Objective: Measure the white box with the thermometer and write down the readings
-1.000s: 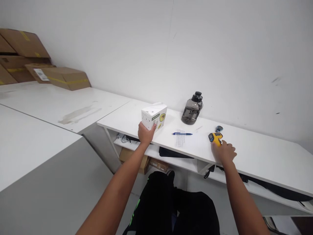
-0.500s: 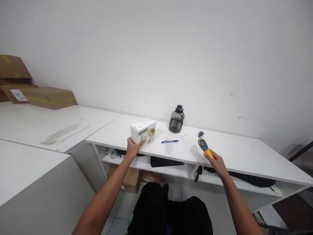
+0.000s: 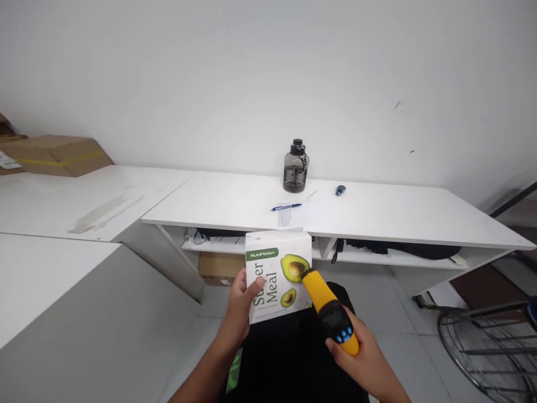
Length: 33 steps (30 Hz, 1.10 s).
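Observation:
My left hand (image 3: 241, 305) grips the left edge of a white box (image 3: 272, 288) printed "NutriMotion Super Meal" with avocado pictures, its thumb across the front. The box is held up over my lap, in front of the desk's edge. In my right hand (image 3: 356, 358) is a yellow and black infrared thermometer (image 3: 331, 313) with a dark display and lit blue buttons. Its front end points at the box's right side, over the larger avocado picture; whether it touches I cannot tell.
On the white desk (image 3: 390, 215) stand a grey water bottle (image 3: 295, 170), a blue pen (image 3: 286, 207) on a printed paper (image 3: 284, 218), and a small dark object (image 3: 340, 190). Cardboard boxes (image 3: 62, 154) sit at the left. A metal rack (image 3: 490, 347) is at lower right.
Both hands have come back from over the desk towards my lap. The white box now faces me, and the thermometer has moved left, close to it. The view has shifted too.

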Tool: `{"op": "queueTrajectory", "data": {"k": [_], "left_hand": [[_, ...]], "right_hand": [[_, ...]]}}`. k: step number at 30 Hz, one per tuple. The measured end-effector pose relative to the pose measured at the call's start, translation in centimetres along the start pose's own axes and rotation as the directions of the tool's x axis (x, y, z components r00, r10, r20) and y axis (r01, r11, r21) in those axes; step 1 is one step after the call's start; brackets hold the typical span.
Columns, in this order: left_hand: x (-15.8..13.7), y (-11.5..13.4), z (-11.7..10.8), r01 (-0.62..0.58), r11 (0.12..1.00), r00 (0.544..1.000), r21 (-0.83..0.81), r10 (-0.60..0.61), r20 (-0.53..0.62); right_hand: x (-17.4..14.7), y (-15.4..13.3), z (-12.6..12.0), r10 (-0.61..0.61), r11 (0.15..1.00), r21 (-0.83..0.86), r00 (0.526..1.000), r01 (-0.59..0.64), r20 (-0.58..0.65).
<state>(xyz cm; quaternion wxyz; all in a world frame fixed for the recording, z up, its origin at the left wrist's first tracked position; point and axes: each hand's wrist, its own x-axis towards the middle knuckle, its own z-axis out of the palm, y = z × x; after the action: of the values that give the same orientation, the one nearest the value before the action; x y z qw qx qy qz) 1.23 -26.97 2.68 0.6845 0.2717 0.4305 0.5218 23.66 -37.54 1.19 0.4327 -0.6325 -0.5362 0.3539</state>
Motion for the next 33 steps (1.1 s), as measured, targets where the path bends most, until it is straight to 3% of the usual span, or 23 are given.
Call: {"op": "queueTrajectory", "data": {"k": [3,8,24,33], "left_hand": [[-0.2,0.1,0.4,-0.041,0.999,0.999,0.029,0.041,-0.008],[-0.8,0.5,0.4,-0.093,0.993,0.996,0.073,0.092,0.023],[-1.7,0.1,0.5,-0.115,0.981,0.993,0.159,0.112,0.026],[-1.3,-0.4,0.1,-0.118,0.971,0.993,0.207,0.121,0.000]], "right_hand": [[0.8,-1.8,-1.1,-0.072,0.997,-0.011,0.987,0.074,0.142],[0.4,-2.3,-1.5,-0.128,0.988,-0.069,0.978,0.141,0.167],[-0.7,-1.5,-1.2,0.055,0.997,-0.061,0.987,-0.047,0.151],[0.1,-2.4,-1.3,0.028,0.999,-0.035,0.971,-0.020,0.237]]}}
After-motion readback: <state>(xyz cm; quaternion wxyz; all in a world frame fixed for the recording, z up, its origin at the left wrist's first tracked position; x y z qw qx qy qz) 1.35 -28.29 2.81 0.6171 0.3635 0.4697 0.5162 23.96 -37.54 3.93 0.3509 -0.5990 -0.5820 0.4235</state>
